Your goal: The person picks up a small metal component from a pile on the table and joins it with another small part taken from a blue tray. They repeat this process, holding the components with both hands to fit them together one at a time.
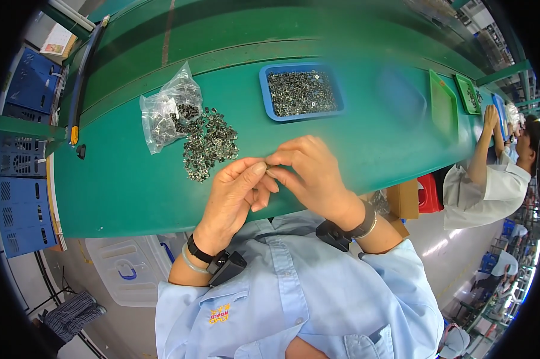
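The left hand (237, 186) and right hand (313, 173) jointly pinch a small part (269, 167), mostly hidden; a light, steady grip over the counter (123, 200) should best prevent drops.

Centre of frame: tiny piece (269, 167) pinched where left hand (241, 182) and right hand (311, 173) meet; fingertips cover most of it, shape and outline too small to make out. Upper left of centre, plastic bag (162, 110) creased and glaring, contents only partly readable; single parts in the adjoining heap (211, 146) run together. Upper right, a bluish patch (403, 96) smeared by blur, kind uncertain. Lower left, clear box (123, 269) partly hidden beneath the tabletop (120, 203). Left edge: blue crates (24, 209) clipped by dark rim. Lower edge cuts off the wearer's shirt (336, 287).
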Demonstrator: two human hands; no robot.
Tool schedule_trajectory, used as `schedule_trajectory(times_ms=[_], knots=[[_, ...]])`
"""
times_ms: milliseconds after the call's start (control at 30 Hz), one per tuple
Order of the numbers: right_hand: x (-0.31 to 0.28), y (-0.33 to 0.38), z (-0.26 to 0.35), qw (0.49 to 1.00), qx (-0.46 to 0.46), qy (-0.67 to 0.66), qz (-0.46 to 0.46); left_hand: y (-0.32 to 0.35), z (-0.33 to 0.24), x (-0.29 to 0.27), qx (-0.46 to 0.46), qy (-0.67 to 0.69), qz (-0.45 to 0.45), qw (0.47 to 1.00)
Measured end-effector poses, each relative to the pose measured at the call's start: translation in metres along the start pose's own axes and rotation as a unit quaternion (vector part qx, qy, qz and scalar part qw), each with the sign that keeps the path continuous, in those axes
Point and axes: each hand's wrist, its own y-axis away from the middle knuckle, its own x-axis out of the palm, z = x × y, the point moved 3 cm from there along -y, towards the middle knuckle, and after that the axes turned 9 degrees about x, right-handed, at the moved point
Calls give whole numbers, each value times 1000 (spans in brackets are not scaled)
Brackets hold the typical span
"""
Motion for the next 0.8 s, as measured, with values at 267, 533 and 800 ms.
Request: schedule_trajectory(times_ms=[267, 533, 800], knots=[[0, 1, 0, 1000, -15, 11, -18, 0, 2, -1, 0, -3, -1, 1000], [0, 1, 1, 999, -19, -22, -20, 1, 2, -2, 6, -27, -5, 1000], [2, 5, -3, 997, 14, -75, -4, 2, 2, -2, 15, -45, -3, 999]])
